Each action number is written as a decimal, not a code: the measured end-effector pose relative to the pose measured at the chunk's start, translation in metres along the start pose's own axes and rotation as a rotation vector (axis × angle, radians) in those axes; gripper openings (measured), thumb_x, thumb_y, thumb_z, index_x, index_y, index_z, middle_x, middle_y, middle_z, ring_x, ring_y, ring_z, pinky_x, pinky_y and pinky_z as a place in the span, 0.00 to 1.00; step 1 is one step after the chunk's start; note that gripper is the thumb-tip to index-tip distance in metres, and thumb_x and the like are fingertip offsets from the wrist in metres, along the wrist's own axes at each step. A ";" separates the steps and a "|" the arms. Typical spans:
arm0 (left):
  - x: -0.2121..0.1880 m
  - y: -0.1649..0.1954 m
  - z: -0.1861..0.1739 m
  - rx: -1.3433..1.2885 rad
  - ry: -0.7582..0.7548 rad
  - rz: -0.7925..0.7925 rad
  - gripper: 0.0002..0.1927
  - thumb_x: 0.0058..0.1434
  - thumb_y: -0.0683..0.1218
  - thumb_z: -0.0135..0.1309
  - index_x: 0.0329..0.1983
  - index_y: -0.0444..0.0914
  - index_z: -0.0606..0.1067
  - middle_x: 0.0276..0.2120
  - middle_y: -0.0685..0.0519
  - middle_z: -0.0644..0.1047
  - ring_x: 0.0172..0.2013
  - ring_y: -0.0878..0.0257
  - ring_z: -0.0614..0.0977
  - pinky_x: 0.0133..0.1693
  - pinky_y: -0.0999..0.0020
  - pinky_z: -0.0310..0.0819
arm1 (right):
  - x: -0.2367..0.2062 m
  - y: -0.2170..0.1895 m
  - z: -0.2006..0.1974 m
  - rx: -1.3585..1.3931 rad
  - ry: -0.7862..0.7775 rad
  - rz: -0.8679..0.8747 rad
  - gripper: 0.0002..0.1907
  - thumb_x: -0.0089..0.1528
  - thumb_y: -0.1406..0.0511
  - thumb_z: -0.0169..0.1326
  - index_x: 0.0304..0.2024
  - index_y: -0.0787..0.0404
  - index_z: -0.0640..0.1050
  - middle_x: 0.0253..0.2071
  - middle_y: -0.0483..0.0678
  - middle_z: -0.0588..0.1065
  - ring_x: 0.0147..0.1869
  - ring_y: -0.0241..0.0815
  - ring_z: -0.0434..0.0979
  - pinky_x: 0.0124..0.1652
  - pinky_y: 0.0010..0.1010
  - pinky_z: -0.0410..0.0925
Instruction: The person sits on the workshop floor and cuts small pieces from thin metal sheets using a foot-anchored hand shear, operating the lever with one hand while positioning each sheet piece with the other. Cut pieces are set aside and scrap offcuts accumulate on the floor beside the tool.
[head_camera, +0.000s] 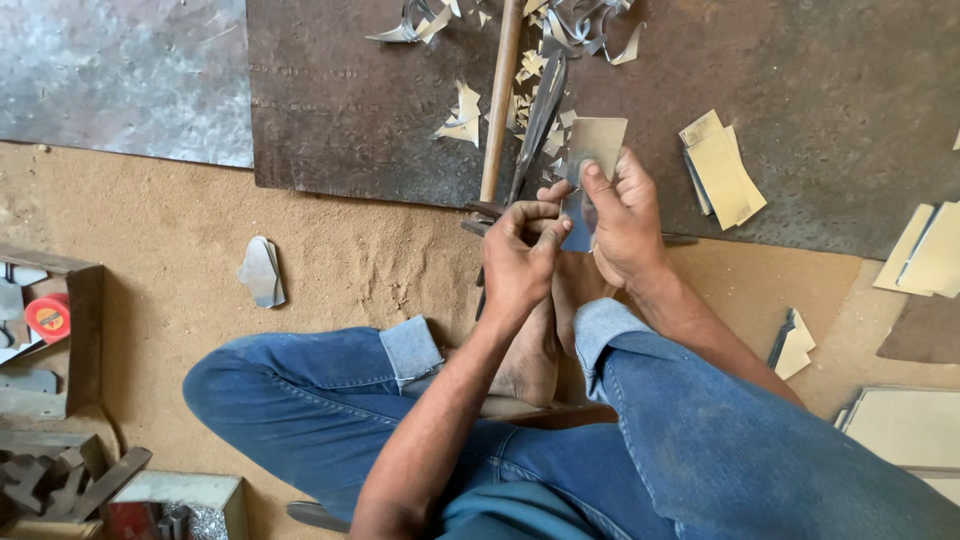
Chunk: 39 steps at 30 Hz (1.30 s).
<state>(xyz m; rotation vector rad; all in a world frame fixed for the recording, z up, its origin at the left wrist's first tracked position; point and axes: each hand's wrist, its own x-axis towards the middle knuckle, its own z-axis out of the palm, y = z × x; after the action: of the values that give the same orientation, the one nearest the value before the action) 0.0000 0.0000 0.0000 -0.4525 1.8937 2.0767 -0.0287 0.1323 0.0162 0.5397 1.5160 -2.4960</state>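
My right hand (622, 215) pinches a small flat sheet-metal piece (597, 138), thumb on its face, above a rusty metal floor plate (350, 110). My left hand (520, 255) is curled just beside it, fingertips meeting the piece's lower edge near a pair of large tin snips (538, 120). A wooden handle (498, 100) lies alongside the snips. Both hands hover over my bare feet and crossed, jeans-clad legs.
Metal offcuts (462, 112) litter the plate. Stacks of cut blanks lie at right (722, 172) and far right (925, 250). A small stack of shaped pieces (262, 272) rests on the sandy floor. A wooden box with a red tape measure (47, 318) sits at left.
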 end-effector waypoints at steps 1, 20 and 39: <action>-0.005 0.002 -0.003 0.147 0.047 0.134 0.13 0.63 0.41 0.61 0.49 0.30 0.77 0.36 0.49 0.81 0.35 0.65 0.81 0.39 0.68 0.78 | 0.004 -0.001 -0.001 -0.033 0.014 -0.029 0.08 0.75 0.64 0.47 0.54 0.61 0.68 0.42 0.51 0.76 0.42 0.40 0.81 0.37 0.29 0.77; -0.087 -0.021 -0.060 0.398 -0.028 -0.020 0.15 0.73 0.48 0.43 0.53 0.36 0.77 0.28 0.37 0.77 0.31 0.43 0.82 0.36 0.53 0.73 | 0.037 -0.022 -0.034 -0.703 -0.130 0.224 0.10 0.75 0.63 0.46 0.52 0.64 0.67 0.33 0.49 0.76 0.30 0.36 0.78 0.29 0.29 0.75; -0.079 -0.035 -0.038 0.501 0.197 0.396 0.09 0.76 0.44 0.46 0.45 0.34 0.76 0.29 0.38 0.77 0.30 0.43 0.80 0.32 0.53 0.73 | 0.035 -0.022 -0.026 -1.150 -0.133 -0.132 0.09 0.75 0.65 0.47 0.43 0.66 0.67 0.30 0.50 0.79 0.33 0.37 0.83 0.33 0.30 0.74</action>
<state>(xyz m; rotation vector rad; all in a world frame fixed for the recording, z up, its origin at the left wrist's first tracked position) 0.0877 -0.0347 -0.0017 -0.1734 2.6964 1.7040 -0.0621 0.1665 0.0096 0.0580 2.5435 -1.2640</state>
